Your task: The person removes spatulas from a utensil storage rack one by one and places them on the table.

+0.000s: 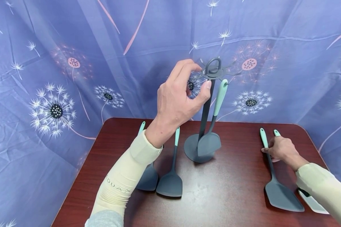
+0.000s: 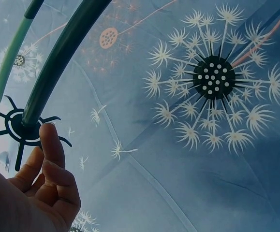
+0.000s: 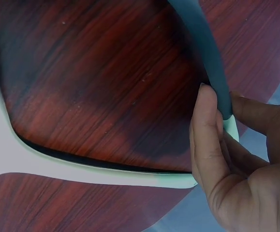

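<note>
My left hand (image 1: 179, 91) pinches the hooked top disc (image 2: 23, 126) of a dark utensil stand (image 1: 205, 110), thumb and fingers at its left edge. From a hook on the stand's right side hangs a spatula (image 1: 209, 143) with a mint-green handle, its dark blade down by the round base (image 1: 191, 151). Far right, my right hand (image 1: 282, 149) grips a wide-bladed turner (image 1: 281, 195) between thumb and fingers, where the dark shaft meets the green handle. In the right wrist view, a pale utensil (image 3: 91, 175) with a green handle end lies beside that hand.
Two more green-handled turners lie on the table's left part, one turner (image 1: 170, 184) beside another turner (image 1: 147, 179) that my left forearm partly covers. The dark red wooden table (image 1: 230, 183) backs onto a blue dandelion-print curtain (image 1: 147, 69).
</note>
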`<state>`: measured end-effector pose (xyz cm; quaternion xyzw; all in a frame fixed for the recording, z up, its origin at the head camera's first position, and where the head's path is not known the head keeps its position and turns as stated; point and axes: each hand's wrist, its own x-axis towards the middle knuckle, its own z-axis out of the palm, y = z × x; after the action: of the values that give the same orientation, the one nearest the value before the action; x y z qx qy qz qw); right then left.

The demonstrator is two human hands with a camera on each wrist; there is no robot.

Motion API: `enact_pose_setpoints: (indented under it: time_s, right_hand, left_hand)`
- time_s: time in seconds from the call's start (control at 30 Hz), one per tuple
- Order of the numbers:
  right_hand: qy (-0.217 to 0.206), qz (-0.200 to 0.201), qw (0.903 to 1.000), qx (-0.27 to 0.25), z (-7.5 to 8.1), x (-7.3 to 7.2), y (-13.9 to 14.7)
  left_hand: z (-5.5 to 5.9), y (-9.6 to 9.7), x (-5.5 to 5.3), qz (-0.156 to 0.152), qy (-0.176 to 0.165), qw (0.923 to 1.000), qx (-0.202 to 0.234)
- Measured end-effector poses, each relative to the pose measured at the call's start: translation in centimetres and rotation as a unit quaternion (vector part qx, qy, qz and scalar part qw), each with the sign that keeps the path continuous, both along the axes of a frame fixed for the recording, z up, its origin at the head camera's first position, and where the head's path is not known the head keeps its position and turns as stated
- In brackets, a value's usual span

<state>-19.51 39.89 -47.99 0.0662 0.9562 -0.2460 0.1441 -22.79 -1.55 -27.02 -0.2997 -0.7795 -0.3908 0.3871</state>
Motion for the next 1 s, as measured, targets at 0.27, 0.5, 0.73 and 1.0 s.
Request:
enact_pose_setpoints:
  time_s: [0.27,0.5,0.73,1.0]
  right_hand:
    - [0.001,0.000,0.9998,0.019,0.05,-0.02,0.08]
    - [-0.003,-0.001,0.9997,0.023,-0.21,-0.10,0.29]
    - [-0.004,0.000,0.9998,0.022,-0.66,-0.09,0.54]
    - [0.002,0.011,0.9995,0.029,-0.44,-0.14,0.51]
  left_hand:
    - [-0.06,-0.02,-0.07,0.000,-0.002,1.0000,-0.003]
    - [-0.05,0.03,-0.05,0.001,0.002,1.0000,-0.004]
    - [-0.09,0.04,-0.11,0.000,0.004,1.0000,-0.006]
    - [-0.12,-0.10,-0.16,-0.001,0.007,1.0000,-0.007]
